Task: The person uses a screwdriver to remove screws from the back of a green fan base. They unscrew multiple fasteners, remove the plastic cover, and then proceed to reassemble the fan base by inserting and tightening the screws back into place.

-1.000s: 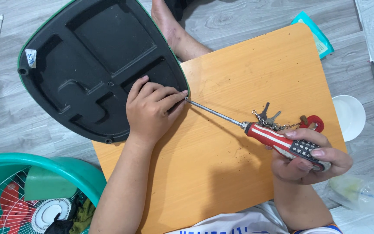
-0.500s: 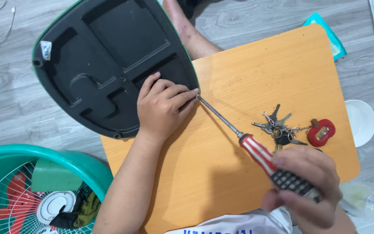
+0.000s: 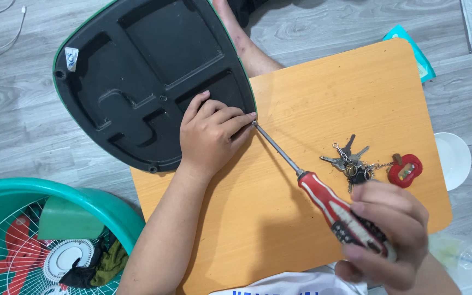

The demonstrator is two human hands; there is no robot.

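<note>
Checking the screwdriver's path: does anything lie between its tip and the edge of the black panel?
Only the left hand: its fingers pinch around the screwdriver tip right at the black panel edge. The keys lie off to the side, clear of the shaft.
</note>
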